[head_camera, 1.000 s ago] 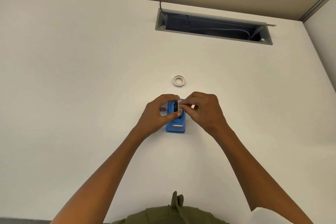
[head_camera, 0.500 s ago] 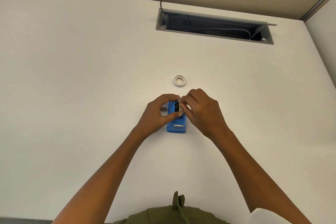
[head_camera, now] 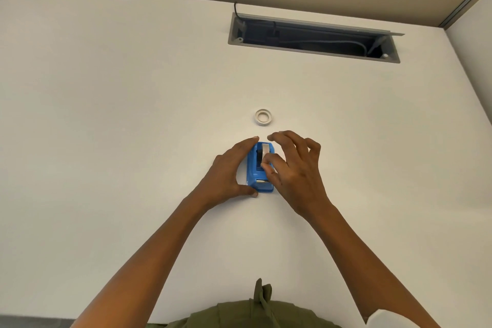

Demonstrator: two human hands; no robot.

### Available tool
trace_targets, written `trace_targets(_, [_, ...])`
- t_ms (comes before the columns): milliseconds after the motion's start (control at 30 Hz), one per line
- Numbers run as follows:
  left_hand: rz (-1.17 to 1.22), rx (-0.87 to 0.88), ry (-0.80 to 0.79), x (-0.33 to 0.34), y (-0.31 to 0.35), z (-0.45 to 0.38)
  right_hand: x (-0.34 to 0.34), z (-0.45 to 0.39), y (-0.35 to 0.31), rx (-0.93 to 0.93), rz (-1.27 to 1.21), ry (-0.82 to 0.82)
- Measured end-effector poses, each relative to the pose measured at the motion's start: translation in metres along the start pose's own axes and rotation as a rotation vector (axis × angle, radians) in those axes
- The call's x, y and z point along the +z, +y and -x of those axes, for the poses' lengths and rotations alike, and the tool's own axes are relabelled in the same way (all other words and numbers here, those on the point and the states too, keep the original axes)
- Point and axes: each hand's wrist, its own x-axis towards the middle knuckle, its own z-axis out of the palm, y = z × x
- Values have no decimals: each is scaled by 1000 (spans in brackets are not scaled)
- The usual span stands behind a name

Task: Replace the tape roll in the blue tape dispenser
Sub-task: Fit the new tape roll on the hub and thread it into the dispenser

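Observation:
The blue tape dispenser stands on the white desk with a white tape roll seated in its slot. My left hand cups the dispenser's left side, thumb at its near corner, fingertips at its far end. My right hand hovers over the right side, fingers spread, thumb resting on the roll's top. A second white tape ring lies flat on the desk just beyond the dispenser, untouched.
A long open cable slot with wires inside is cut into the desk at the back right. A partition wall runs along the back and the right edge. My green garment is at the near desk edge.
Both hands were pinched together over the dispenser with the roll and its black hub. Now the roll sits in the slot, the hands have spread apart, and the left hand has dropped to the dispenser's side.

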Motion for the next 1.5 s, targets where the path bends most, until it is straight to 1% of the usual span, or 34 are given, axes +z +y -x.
trace_targets(233, [25,5,29,2,-2,1,11,18,-2,21,0,140])
trace_targets(433, [24,-14,22,3,-3,1,14,22,-6,41,-31,198])
trace_targets(700, [37,-27,28,3,-3,1,10,32,-16,59,-66,224])
trace_targets(1000, [38,-25,29,1,-1,2,10,44,-20,47,-36,231])
trace_targets(1200, [28,-32,25,0,1,3,13,47,-18,22,-10,248])
trace_targets(1500, [15,-28,14,-1,2,3,14,51,-15,-47,50,223])
